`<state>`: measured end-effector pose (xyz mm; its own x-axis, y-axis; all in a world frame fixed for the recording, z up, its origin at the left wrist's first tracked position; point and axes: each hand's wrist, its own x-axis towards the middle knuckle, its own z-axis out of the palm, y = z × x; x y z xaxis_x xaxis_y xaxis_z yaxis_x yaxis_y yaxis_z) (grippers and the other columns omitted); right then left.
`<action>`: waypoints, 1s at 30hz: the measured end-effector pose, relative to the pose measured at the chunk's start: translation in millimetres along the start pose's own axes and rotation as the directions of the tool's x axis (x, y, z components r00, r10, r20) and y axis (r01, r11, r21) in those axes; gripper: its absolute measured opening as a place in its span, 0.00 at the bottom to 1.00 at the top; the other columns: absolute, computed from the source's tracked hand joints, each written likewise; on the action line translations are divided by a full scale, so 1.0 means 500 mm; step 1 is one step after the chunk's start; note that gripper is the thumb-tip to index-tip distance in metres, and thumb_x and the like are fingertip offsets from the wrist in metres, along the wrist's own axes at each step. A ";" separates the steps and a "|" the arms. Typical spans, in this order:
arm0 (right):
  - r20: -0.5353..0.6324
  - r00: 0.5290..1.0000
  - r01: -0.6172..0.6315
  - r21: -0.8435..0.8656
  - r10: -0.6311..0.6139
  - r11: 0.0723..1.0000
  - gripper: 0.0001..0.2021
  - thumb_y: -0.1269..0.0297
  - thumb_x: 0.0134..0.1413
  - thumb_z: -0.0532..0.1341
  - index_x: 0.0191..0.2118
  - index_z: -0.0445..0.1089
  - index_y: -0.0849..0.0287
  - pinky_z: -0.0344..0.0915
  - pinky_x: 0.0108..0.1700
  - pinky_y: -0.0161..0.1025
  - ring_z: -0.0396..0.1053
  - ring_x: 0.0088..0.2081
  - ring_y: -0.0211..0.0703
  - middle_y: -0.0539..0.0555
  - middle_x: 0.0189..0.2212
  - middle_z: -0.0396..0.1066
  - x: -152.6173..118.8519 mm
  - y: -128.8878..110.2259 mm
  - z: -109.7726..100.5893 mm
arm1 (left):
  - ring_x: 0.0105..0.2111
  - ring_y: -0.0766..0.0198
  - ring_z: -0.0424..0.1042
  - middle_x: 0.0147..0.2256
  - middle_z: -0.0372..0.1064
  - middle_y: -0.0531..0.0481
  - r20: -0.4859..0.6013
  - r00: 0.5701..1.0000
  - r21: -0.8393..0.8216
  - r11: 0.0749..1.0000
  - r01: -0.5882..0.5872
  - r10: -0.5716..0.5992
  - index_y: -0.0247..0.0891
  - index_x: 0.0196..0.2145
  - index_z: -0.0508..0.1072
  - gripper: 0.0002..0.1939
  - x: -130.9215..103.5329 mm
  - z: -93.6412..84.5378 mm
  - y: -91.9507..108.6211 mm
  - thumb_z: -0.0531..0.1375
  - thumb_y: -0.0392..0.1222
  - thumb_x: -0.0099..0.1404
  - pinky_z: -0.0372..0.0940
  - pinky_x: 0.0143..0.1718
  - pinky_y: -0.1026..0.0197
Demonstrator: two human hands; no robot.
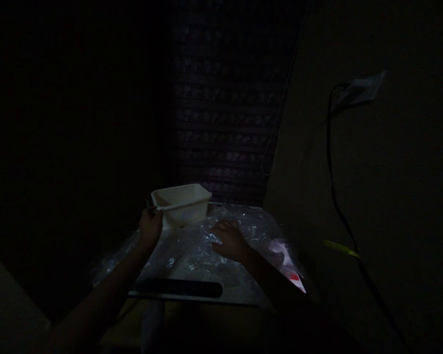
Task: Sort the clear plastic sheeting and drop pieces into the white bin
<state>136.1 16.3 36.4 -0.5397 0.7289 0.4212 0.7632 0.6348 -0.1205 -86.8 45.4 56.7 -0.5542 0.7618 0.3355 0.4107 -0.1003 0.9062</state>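
A cream plastic basin (184, 211) stands at the back left of the table, upright, its inside in shadow. At its left front corner is my left hand (150, 227), fingers bent and closed. Something thin and dark pokes up above those fingers; I cannot make out what it is, nor whether the hand also grips the rim. Crinkled clear plastic sheeting (195, 258) covers much of the tabletop. Over this sheeting my right hand (231, 242) is stretched with its fingers apart, holding nothing that I can see.
Near the front edge lies a long black bar (179, 288). A pale item with a red patch (294, 278) sits at the right edge. A dark cable (332, 172) with a yellow tie (341, 248) hangs from a wall socket (362, 91). Behind is a patterned blind (221, 123). The room is very dark.
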 end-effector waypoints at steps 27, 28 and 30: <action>0.053 0.946 -0.066 0.997 0.320 0.028 0.04 0.67 0.37 0.52 0.22 0.60 0.61 0.58 0.36 0.35 0.64 0.31 0.35 0.49 0.23 0.65 0.036 0.002 -0.123 | 0.32 0.63 0.64 0.29 0.66 0.48 0.464 0.853 -0.295 0.950 -0.104 0.237 0.34 0.24 0.67 0.11 -0.108 0.041 0.081 0.55 0.44 0.44 0.57 0.33 0.63; 0.063 0.942 -0.071 0.997 0.329 0.013 0.05 0.66 0.38 0.52 0.22 0.60 0.61 0.58 0.35 0.35 0.64 0.31 0.35 0.49 0.24 0.65 0.033 0.003 -0.122 | 0.30 0.64 0.64 0.26 0.66 0.49 0.459 0.856 -0.294 0.950 -0.107 0.238 0.34 0.22 0.66 0.10 -0.111 0.037 0.089 0.55 0.44 0.44 0.57 0.32 0.64; 0.100 0.940 -0.114 0.993 0.326 0.024 0.07 0.63 0.38 0.52 0.25 0.61 0.61 0.58 0.35 0.35 0.64 0.30 0.35 0.50 0.25 0.65 0.027 0.004 -0.119 | 0.25 0.66 0.64 0.21 0.64 0.51 0.459 0.856 -0.301 0.948 -0.103 0.238 0.34 0.20 0.66 0.09 -0.115 0.030 0.097 0.56 0.44 0.44 0.58 0.28 0.65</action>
<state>151.5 12.3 95.6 -0.2936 0.9179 0.2670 -0.2728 0.1873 -0.9437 -23.8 6.4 77.5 -0.0441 0.9218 0.3851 0.2282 -0.3660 0.9022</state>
